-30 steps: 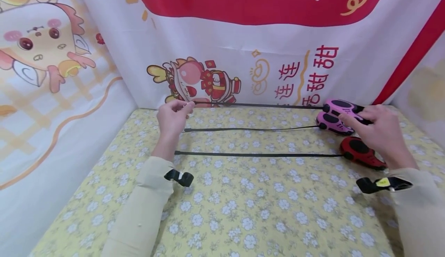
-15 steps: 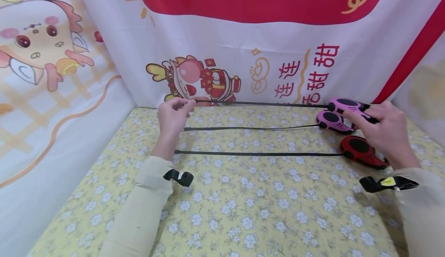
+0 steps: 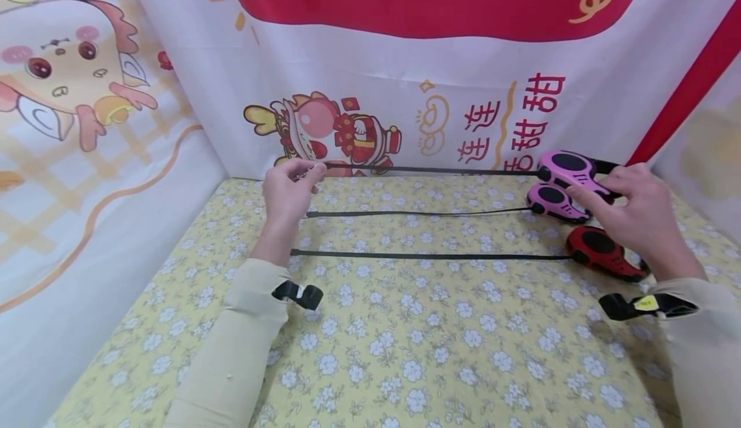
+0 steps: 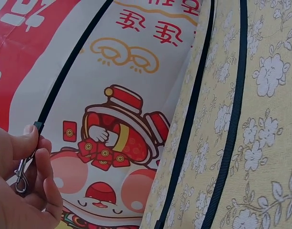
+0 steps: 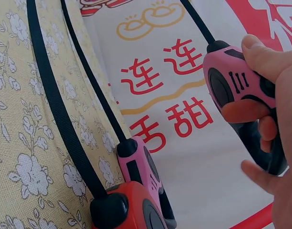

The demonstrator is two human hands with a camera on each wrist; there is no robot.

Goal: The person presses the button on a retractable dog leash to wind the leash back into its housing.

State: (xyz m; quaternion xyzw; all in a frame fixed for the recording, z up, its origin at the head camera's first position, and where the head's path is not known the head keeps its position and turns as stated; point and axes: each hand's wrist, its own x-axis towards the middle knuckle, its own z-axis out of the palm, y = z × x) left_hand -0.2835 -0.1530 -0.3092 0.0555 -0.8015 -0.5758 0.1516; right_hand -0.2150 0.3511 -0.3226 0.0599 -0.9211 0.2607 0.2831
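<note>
Above the far edge of the yellow floral-clothed counter [image 3: 440, 351], your left hand [image 3: 288, 188] pinches the end of a flat black strap [image 3: 428, 170]; your right hand [image 3: 645, 212], curled round its pink-and-black plastic case [image 3: 563, 169], has just raised it slightly, suggesting further positioning.

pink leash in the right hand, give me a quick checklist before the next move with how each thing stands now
1. Right hand grips the held pink leash: ok.
2. Left hand pinches the end of the held strap, by the metal clip: ok.
3. Held strap pulled straight and crossing no other strap: ok.
4. Strap of the lower pink leash lying straight: not ok, it curves slightly.
5. Red leash apart from the lower pink leash: cannot tell, their casings lie very close.
6. Held strap locked against retracting: cannot tell.
</note>
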